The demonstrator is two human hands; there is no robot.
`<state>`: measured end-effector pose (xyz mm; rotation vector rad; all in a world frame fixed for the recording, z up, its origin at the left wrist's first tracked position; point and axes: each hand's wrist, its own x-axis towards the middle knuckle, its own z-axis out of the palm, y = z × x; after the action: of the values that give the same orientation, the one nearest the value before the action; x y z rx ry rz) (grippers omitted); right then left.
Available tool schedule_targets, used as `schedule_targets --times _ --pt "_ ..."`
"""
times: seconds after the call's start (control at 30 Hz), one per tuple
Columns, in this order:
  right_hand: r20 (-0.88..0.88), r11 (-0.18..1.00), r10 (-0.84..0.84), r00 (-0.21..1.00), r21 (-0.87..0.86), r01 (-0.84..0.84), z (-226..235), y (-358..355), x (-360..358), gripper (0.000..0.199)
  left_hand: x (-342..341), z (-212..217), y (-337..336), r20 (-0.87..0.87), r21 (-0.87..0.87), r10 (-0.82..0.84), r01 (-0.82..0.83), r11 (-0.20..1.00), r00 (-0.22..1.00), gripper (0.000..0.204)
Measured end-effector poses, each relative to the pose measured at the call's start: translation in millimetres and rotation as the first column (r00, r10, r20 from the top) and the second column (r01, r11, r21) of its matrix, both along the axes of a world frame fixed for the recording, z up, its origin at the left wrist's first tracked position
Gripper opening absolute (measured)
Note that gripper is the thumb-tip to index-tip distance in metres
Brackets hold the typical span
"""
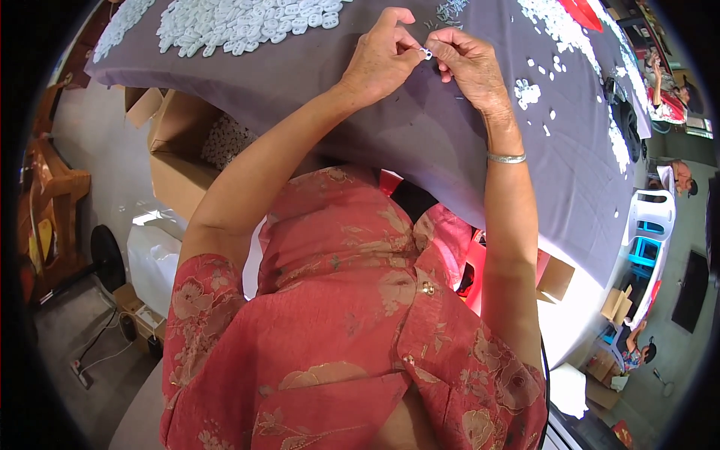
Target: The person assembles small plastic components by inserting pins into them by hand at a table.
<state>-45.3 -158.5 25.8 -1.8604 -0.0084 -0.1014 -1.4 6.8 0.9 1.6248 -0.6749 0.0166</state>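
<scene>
Over the grey tablecloth (315, 82) my two hands meet at a small white plastic piece (427, 54) with dark holes. My left hand (381, 60) pinches it from the left between thumb and fingertip. My right hand (471, 67), with a silver bangle on its wrist, closes its fingertips at the piece's right side; what else they hold is too small to tell. Just beyond my hands lies a little heap of small dark grey parts (452, 10). A large pile of flat pale plastic pieces (247, 24) spreads at the far left.
Small white parts (555, 26) lie scattered at the far right near a red dish (581, 13), with a small cluster (527, 93) closer in. An open cardboard box (180, 161) with pieces inside stands below the table's left edge. Other people sit at the far right.
</scene>
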Motion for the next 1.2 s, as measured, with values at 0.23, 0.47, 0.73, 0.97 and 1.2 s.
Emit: schedule_targets --times 0.23,0.47,0.73,0.97,1.2 --pt "0.136 0.981 -0.001 0.991 -0.193 0.028 -1.9 2.6 -0.9 0.012 -1.3 1.0 0.2 -0.005 -0.006 0.003 -0.003 1.000 1.000 0.040" --pt "0.217 0.913 -0.010 0.976 -0.396 0.097 3.6 10.3 -2.5 0.010 -3.1 1.4 0.3 0.047 0.046 0.032 -0.034 0.998 0.998 0.041" --pt "0.329 0.859 -0.052 0.943 -0.467 0.210 4.7 22.9 -5.4 0.009 -3.3 -0.7 -1.2 0.027 0.042 0.073 -0.074 0.996 0.997 0.040" --pt "0.324 0.858 -0.065 0.944 -0.465 0.219 5.4 24.0 -4.1 0.010 -1.2 -1.9 -1.1 -0.004 -0.010 0.046 -0.046 0.999 0.999 0.040" --pt "0.354 0.842 -0.030 0.935 -0.495 0.214 -1.1 19.4 -1.6 0.016 -1.2 -2.0 0.6 -0.006 0.004 0.041 -0.041 0.999 0.999 0.040"
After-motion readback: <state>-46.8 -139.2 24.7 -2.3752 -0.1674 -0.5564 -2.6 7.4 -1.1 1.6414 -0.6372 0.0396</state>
